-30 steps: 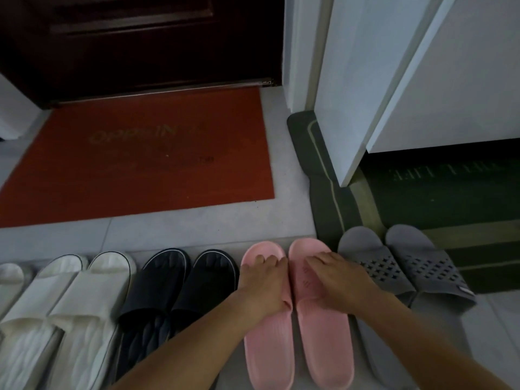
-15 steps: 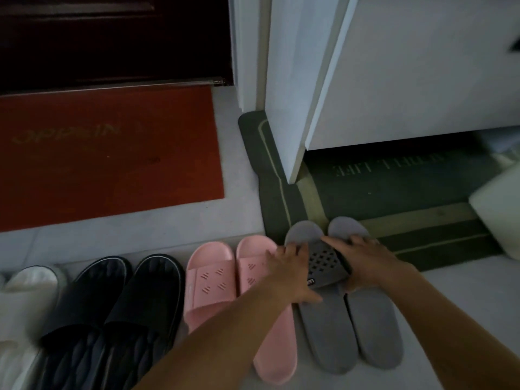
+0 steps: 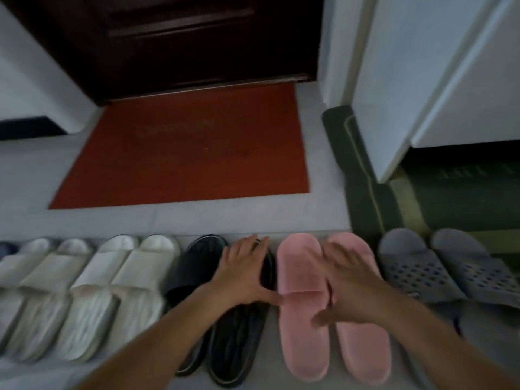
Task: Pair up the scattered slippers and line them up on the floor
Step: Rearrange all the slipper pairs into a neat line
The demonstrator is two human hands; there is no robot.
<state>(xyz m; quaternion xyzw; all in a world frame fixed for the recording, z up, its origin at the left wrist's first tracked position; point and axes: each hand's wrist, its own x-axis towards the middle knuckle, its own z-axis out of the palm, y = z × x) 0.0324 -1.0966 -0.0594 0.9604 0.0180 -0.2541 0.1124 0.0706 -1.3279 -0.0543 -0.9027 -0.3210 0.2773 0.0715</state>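
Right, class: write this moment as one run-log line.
left hand: flat on right black ribbed slipper | right hand: flat on pink plastic slippers | white, black, pink, grey pairs in row

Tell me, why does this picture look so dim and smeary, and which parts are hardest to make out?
Head view: the light is low and flat, with no glare or sharp shadows. Motion blur smears the left hand, the right hand and the white slippers. The lettering on the red mat is unreadable. The wide lens bends the door and the cabinet edges outward.
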